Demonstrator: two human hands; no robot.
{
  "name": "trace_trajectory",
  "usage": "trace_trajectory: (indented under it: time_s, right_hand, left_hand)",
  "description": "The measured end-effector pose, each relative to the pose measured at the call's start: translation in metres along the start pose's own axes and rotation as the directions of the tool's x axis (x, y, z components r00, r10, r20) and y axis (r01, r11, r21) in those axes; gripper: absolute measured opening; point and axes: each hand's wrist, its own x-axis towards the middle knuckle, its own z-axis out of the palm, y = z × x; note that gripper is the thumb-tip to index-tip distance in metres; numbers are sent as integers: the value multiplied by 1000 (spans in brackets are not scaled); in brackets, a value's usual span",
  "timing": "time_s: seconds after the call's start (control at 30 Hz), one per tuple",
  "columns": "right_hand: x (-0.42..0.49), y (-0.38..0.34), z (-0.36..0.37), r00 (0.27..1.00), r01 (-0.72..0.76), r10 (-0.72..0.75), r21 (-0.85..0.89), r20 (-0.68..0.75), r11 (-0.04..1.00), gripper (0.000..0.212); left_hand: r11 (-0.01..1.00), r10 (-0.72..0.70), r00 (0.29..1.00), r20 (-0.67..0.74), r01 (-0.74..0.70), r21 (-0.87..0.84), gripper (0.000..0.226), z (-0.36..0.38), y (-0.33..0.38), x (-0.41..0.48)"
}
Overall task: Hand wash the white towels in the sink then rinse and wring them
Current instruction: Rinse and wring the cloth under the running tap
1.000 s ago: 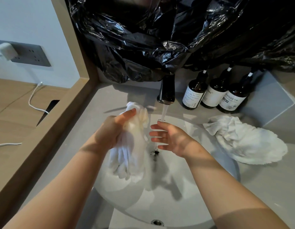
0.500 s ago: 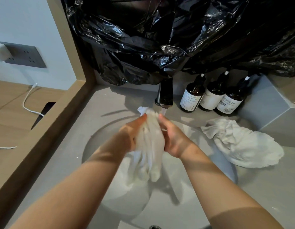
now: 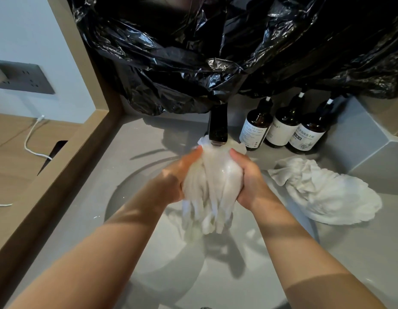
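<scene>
A wet white towel [image 3: 212, 188] hangs bunched between both hands right under the black faucet [image 3: 218, 128], above the round white sink [image 3: 162, 259]. My left hand [image 3: 175, 177] grips its left side and my right hand [image 3: 249, 179] grips its right side. The towel's top touches the spout and its loose folds dangle down into the basin. A second white towel [image 3: 327, 192] lies crumpled on the grey counter to the right of the sink.
Three dark brown pump bottles [image 3: 284, 128] stand behind the sink at the right. Black plastic sheeting [image 3: 215, 52] hangs over the wall above the faucet. A wooden ledge [image 3: 60, 175] borders the counter on the left, with a wall socket [image 3: 24, 76] and white cable [image 3: 31, 139] beyond.
My right hand closed onto the towel that the left hand held alone. Both hands then lifted it up against the faucet spout.
</scene>
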Motion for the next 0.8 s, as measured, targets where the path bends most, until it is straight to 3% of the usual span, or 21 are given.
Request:
trace_trajectory:
  time_s: [0.07,0.17,0.3,0.4,0.5,0.53,0.57,0.63,0.67,0.7,0.73,0.8]
  right_hand:
    - [0,0,-3,998,-63,63,-19,6,998,33]
    - [1,9,-10,998,-42,35,-129,-56,991,53]
    - [-3,7,-17,999,-45,42,-164,-23,985,8]
    - [-3,4,-19,996,-82,89,-234,19,969,26]
    - [4,12,-29,985,-163,173,-398,-10,903,71]
    - [3,13,-29,976,-209,212,-443,-42,872,85]
    - [4,15,-30,974,-221,219,-486,-61,846,82]
    - [5,18,-24,987,-160,145,-526,-70,835,48]
    - [4,18,-20,986,-163,123,-507,-112,847,45]
    - [7,22,-20,987,-149,105,-441,-123,885,57]
    - [8,24,-22,990,-121,87,-363,-106,924,68]
    - [3,22,-21,995,-94,87,-262,-39,961,66]
  left_hand:
    - [999,-7,1000,17,6,36,41,1,-5,-2]
    - [1000,-22,998,66,22,7,36,4,-11,-1]
    - [1000,1,998,60,1,-25,69,8,-15,4]
    - [997,72,989,-131,-66,49,88,4,-18,17]
    - [993,98,954,-285,-76,87,105,-12,-21,33]
    - [988,134,946,-295,-104,118,98,-13,-18,30]
    - [973,198,940,-277,-156,168,79,-10,-14,23]
    - [908,333,931,-151,-273,319,40,-3,-5,11]
    - [873,377,922,-86,-322,365,35,-3,-3,9]
    - [855,397,917,-44,-352,382,35,-2,0,8]
    - [850,394,918,-41,-347,397,35,-3,3,9]
    - [881,334,935,-122,-263,393,28,-4,9,13]
